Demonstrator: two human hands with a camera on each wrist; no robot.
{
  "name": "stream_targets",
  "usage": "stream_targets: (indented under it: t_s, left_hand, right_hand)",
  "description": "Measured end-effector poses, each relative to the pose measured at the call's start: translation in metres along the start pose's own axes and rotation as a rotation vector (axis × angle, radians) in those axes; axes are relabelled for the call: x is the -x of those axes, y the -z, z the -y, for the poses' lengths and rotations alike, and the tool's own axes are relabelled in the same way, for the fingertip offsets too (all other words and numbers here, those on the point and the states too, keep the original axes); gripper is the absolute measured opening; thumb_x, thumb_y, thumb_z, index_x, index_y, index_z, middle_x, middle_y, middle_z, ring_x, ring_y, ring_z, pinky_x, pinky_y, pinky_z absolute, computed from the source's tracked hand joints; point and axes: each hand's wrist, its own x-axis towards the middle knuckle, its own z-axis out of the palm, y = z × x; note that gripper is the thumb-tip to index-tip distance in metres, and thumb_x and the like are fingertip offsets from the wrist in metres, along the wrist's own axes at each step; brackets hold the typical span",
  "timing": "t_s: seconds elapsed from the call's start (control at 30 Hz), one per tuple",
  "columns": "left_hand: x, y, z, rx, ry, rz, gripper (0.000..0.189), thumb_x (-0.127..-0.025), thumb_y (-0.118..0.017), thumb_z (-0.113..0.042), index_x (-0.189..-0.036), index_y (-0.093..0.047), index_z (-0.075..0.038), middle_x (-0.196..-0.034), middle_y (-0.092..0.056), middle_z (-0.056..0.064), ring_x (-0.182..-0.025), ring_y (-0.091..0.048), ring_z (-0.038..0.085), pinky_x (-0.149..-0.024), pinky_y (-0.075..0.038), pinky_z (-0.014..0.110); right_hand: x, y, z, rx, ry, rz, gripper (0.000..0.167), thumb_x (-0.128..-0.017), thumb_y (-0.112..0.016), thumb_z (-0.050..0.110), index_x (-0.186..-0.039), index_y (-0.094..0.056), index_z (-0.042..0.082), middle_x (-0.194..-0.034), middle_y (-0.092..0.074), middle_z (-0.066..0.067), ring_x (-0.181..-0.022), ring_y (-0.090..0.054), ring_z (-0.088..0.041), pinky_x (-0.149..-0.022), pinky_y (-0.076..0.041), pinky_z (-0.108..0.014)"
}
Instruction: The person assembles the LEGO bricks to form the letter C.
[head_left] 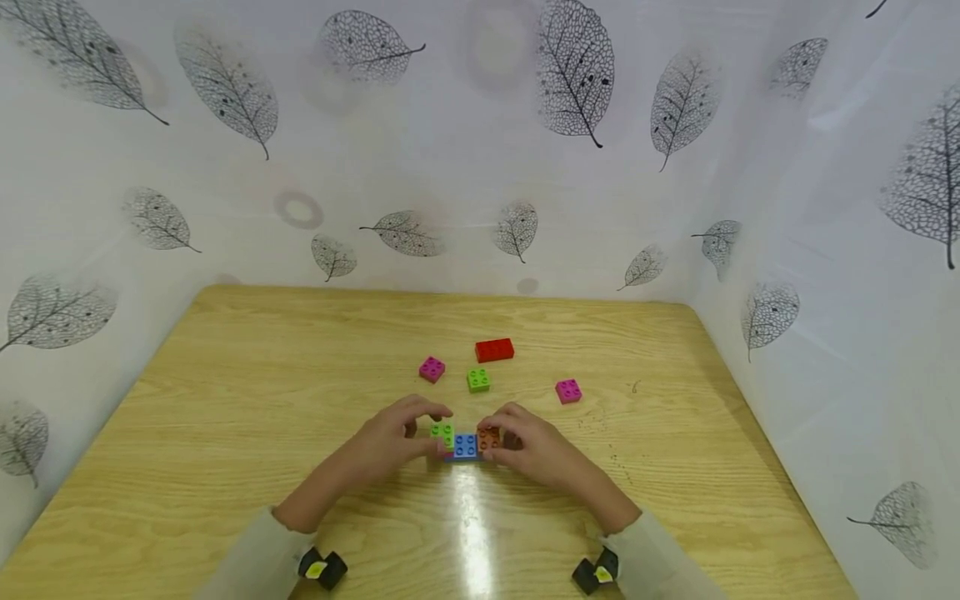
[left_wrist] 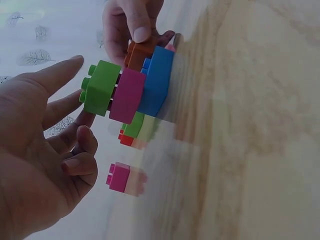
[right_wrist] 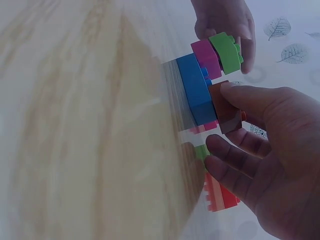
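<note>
A long blue toy brick [head_left: 465,446] lies on the table between both hands. On its left end stands a pink brick [left_wrist: 127,95], topped by a light green brick [left_wrist: 102,87] with a narrow gap showing between them. My left hand [head_left: 401,433] is around the green brick, its thumb and fingers spread apart at the brick's sides. At the blue brick's other end, my right hand [head_left: 528,442] pinches a brown brick [right_wrist: 226,107] between thumb and fingers. The brown brick sits tilted against the blue one in the right wrist view.
Beyond the hands lie a red brick [head_left: 495,350], a light green brick [head_left: 478,380], a pink brick [head_left: 432,369] on the left and another pink brick [head_left: 568,391] on the right. A leaf-patterned white curtain [head_left: 450,167] borders the wooden table [head_left: 300,350].
</note>
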Motion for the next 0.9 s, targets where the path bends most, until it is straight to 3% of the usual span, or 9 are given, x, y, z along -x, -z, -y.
stream_targets:
  t_s: [0.13, 0.37, 0.63, 0.9]
  left_hand:
    - [-0.01, 0.004, 0.001, 0.026, 0.007, -0.018, 0.045, -0.097, -0.065, -0.044, -0.135, -0.062, -0.021, -0.127, -0.062, -0.001, -0.091, -0.053, 0.019, -0.068, -0.049, 0.031]
    - [-0.04, 0.007, 0.008, 0.001, 0.061, -0.077, 0.04, -0.099, -0.064, -0.039, -0.134, -0.063, -0.021, -0.125, -0.063, 0.0, -0.09, -0.054, 0.019, -0.07, -0.048, 0.035]
    - [-0.075, 0.0, 0.016, -0.011, 0.039, -0.092, 0.041, -0.099, -0.066, -0.03, -0.138, -0.061, -0.019, -0.12, -0.06, 0.003, -0.1, -0.051, 0.019, -0.083, -0.045, 0.036]
    - [-0.097, -0.008, 0.015, -0.005, 0.048, -0.072, 0.043, -0.098, -0.067, -0.028, -0.139, -0.059, -0.017, -0.132, -0.058, 0.005, -0.093, -0.057, 0.018, -0.079, -0.05, 0.034]
  right_hand:
    - [0.0, 0.0, -0.001, -0.002, 0.005, 0.0, 0.04, -0.097, -0.069, 0.035, -0.134, -0.063, 0.024, -0.116, -0.055, 0.015, -0.09, -0.056, -0.007, -0.075, -0.051, -0.025]
    - [0.0, 0.0, 0.001, -0.001, 0.006, -0.004, 0.039, -0.097, -0.069, 0.034, -0.134, -0.063, 0.023, -0.116, -0.055, 0.015, -0.09, -0.055, -0.008, -0.075, -0.051, -0.024]
    - [0.001, 0.001, 0.001, -0.001, 0.009, -0.008, 0.037, -0.097, -0.069, 0.034, -0.132, -0.063, 0.025, -0.115, -0.055, 0.015, -0.089, -0.056, -0.008, -0.075, -0.051, -0.024]
    - [0.0, 0.0, -0.001, -0.005, 0.021, -0.017, 0.038, -0.096, -0.07, 0.034, -0.132, -0.064, 0.024, -0.114, -0.055, 0.015, -0.089, -0.056, -0.008, -0.075, -0.051, -0.024]
